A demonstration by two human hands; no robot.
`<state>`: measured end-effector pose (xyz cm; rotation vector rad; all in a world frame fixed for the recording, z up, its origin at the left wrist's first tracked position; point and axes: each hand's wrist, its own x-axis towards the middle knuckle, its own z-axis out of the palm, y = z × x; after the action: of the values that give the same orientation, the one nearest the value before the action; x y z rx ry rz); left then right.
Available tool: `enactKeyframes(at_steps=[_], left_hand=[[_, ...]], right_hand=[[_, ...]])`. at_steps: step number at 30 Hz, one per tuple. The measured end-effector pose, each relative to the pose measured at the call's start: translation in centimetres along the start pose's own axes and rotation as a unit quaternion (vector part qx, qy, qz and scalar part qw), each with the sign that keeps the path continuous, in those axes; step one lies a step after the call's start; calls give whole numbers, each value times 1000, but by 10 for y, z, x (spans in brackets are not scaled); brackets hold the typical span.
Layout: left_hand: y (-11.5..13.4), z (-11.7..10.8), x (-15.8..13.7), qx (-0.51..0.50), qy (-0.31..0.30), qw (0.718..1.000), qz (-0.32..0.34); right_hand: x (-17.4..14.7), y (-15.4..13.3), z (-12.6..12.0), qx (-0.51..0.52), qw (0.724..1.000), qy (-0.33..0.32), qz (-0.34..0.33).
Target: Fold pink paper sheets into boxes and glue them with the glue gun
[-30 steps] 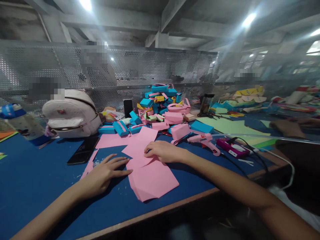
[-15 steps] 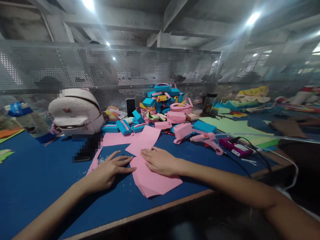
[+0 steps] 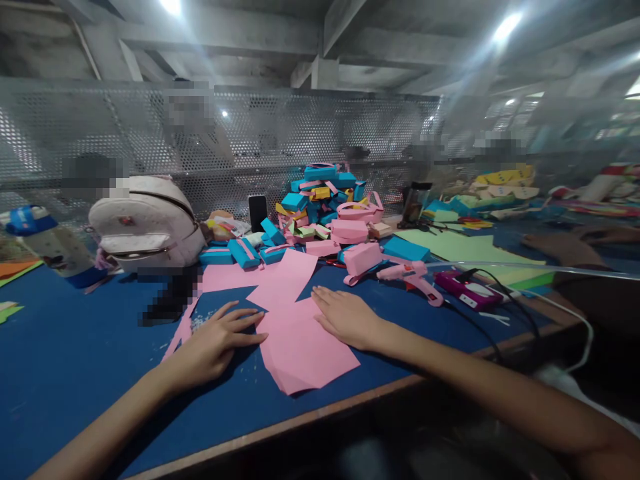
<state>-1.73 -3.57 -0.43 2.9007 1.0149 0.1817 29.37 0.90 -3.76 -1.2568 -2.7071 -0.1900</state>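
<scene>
A cut sheet of pink paper [image 3: 303, 357] lies flat on the blue tabletop [image 3: 165, 420], its near corner slightly creased. My left hand [image 3: 223, 343] has its fingers spread, the tips touching the sheet's left edge. Across the upper right edge of the same sheet, my right hand [image 3: 350, 319] rests flat with fingers stretched out. Just beyond, another pink paper piece [image 3: 285, 279] lies at an angle. White scraps [image 3: 203, 320] are scattered by a pink strip [image 3: 177, 340] left of my left hand.
A pile of blue, pink and yellow paper boxes [image 3: 320, 193] stands at the back. Right of it are a pink glue gun [image 3: 413, 273] and a purple power strip [image 3: 467, 290] with cables. On the left stand a white backpack [image 3: 145, 227] and a bottle [image 3: 55, 247]. A co-worker's arm [image 3: 565, 250] shows at right.
My right hand has slid to the right over the pink sheet, uncovering its middle. My left hand stays at the left edge.
</scene>
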Motion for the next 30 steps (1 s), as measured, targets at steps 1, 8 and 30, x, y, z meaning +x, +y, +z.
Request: enactKeyframes(at_steps=[1,8,30], left_hand=[[3,2,2,-9,16,1000,-8],[14,14,28,-54,109,988,-97],[-17,0,71,-322,156,908,-216]], right_hand=[[1,1,-1,6,1000,1,-2],[7,2,-10,48,997,29,-57],[66,13,-21,413,901,131,-6]])
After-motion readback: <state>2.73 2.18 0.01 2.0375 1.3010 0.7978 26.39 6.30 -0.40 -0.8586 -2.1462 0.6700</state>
